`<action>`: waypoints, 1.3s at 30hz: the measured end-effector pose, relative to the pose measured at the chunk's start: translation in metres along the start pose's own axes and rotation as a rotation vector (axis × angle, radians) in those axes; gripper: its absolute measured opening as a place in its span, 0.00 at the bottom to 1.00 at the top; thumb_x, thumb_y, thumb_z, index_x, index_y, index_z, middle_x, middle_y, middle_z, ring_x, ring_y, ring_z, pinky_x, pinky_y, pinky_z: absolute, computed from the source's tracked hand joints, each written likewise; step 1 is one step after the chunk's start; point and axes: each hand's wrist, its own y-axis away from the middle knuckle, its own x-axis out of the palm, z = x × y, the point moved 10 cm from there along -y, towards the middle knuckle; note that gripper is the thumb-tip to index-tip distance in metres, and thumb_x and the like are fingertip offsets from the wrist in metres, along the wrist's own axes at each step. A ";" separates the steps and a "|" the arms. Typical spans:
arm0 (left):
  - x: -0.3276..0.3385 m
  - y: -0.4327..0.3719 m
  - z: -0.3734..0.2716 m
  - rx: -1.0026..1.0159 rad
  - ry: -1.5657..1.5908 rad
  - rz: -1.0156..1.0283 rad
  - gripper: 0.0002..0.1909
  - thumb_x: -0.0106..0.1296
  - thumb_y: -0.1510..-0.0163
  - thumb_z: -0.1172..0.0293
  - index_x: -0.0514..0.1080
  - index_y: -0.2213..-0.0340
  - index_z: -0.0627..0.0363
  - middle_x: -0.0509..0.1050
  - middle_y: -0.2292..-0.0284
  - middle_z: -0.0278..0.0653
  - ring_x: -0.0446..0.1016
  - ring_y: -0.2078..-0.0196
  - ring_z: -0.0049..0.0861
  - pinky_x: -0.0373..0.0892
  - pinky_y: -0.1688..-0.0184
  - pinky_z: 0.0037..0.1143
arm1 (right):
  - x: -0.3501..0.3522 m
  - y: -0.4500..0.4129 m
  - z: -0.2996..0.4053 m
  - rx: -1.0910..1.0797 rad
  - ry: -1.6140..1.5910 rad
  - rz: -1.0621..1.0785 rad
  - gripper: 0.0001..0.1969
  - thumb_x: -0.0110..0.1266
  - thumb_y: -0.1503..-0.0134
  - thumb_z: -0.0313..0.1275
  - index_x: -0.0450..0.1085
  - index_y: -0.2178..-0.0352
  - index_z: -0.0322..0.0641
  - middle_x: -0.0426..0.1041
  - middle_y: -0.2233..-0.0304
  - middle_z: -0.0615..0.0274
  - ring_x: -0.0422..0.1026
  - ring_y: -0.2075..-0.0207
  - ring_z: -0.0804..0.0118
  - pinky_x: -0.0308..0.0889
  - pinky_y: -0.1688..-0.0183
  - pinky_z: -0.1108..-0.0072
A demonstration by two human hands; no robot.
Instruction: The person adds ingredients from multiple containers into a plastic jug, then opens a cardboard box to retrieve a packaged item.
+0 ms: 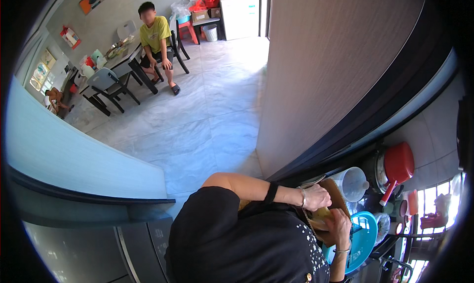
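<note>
A brown cardboard box (337,198) is right in front of my body, its top open. My left hand (317,198) reaches over its near side, fingers curled around a pale yellow object (323,213) whose kind I cannot make out. From the other side, my right hand (339,223) closes its fingers on the same object. Part of the object is hidden by both hands. Beneath my right forearm is a bright blue plastic basin (364,242), close against the box.
A translucent plastic container (351,185) and a red saucepan (399,164) stand beyond the box. A wood-grain panel (318,61) borders the doorway. Past it, a seated person (157,35) is beside a dining table (122,59) and a chair (105,81). Another person (55,98) is farther away.
</note>
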 end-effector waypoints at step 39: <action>-0.052 0.081 0.030 0.009 0.353 -0.246 0.38 0.64 0.63 0.73 0.62 0.48 0.51 0.53 0.43 0.54 0.62 0.45 0.47 0.66 0.49 0.32 | -0.035 0.059 0.029 0.028 0.124 0.087 0.32 0.58 0.54 0.43 0.63 0.50 0.40 0.63 0.47 0.54 0.58 0.43 0.51 0.48 0.40 0.60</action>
